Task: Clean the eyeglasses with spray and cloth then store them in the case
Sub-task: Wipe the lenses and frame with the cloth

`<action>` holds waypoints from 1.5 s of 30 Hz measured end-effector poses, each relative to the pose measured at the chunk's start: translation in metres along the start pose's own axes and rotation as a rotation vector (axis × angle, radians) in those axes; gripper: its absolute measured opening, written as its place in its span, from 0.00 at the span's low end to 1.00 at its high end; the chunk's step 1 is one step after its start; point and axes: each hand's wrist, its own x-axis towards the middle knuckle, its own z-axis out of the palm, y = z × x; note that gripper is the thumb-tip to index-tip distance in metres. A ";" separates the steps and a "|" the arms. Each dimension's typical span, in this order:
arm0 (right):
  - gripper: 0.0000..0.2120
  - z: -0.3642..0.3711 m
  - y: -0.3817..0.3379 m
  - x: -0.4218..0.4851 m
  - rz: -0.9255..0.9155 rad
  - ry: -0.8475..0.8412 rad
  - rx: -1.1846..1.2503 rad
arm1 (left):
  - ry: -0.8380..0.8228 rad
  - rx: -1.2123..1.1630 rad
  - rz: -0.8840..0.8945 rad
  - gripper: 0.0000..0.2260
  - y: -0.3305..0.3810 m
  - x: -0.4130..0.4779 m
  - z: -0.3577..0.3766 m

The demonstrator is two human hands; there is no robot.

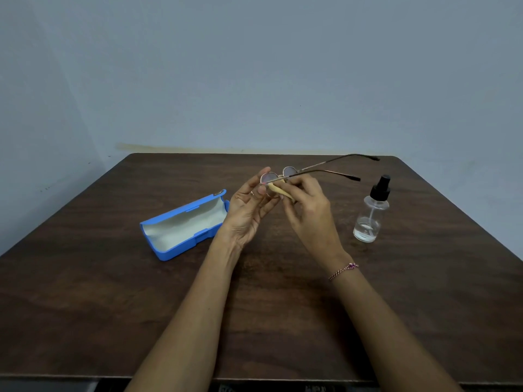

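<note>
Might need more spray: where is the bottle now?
In the head view the spray bottle stands upright on the table, to the right of the right hand and apart from it.

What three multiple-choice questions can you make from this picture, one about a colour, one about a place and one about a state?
1. What colour is the case?
A. red
B. blue
C. black

2. Where does the spray bottle stand?
A. in the case
B. left of the case
C. on the table, to the right of the right hand

3. How is the case?
A. open, no glasses inside
B. shut
C. open, glasses inside

Answers:
1 B: its shell is blue.
2 C: it stands upright on the table, on the right side.
3 A: the lid is back and the pale lining is bare. The left hand holds the glasses, and the right hand holds the cloth.
</note>
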 end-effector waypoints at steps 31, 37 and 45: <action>0.21 -0.009 0.002 0.005 0.023 0.066 -0.036 | -0.135 0.111 -0.093 0.26 0.003 -0.005 0.001; 0.20 -0.002 -0.004 0.004 -0.074 0.008 -0.008 | -0.106 0.117 -0.080 0.26 0.004 -0.004 -0.002; 0.19 -0.002 0.004 0.002 0.050 0.056 -0.077 | -0.124 0.139 -0.052 0.27 0.006 -0.005 0.001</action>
